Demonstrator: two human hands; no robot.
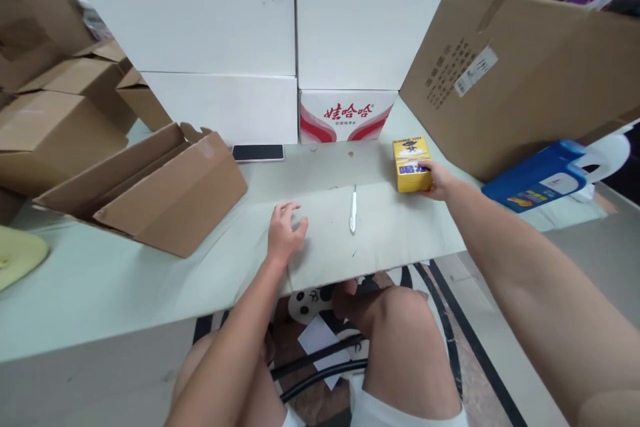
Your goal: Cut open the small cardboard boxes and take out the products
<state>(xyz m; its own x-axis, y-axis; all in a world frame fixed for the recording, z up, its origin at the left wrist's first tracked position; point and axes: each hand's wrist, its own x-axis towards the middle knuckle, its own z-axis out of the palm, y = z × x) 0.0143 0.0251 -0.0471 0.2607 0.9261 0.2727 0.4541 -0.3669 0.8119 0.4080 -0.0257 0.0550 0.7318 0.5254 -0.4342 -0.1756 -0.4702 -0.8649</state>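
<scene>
Fingers of right hand (437,181) grasp yellow box (411,155) on table (125,293); left hand (285,235) released, half-curled near front edge; slim white tool (353,211) between hands.

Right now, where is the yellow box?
In the head view, the yellow box is right of centre, between the white tool and blue container, the right hand touching it.

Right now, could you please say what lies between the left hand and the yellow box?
In the head view, a slim white tool lies between the left hand and the yellow box.
</scene>
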